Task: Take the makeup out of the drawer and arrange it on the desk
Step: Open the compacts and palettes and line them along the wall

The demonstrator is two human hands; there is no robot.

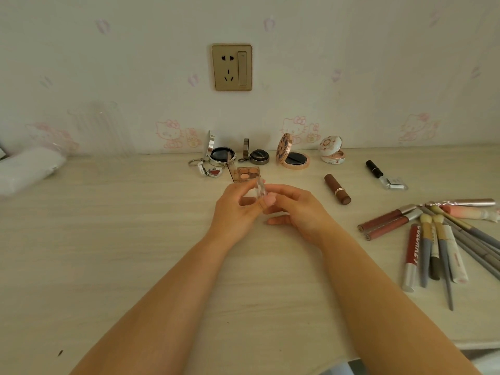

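Pale wood-grain counter point(108, 239) runs under a cat-print wall with a gold socket plate point(232, 67). Both hands meet at its middle: the left hand point(238, 207) and right hand point(295, 207) each take a narrow grip, pinching a small clear square-sided tube point(260, 188) held upright, just before the open brown eyeshadow palette point(246, 174); a brown lipstick point(337, 189) lies to the right

A home bedroom: cartoon-cat wallpaper point(167, 132), a wall socket point(232, 67) (gold-framed), a makeup-strewn desk point(108, 239).
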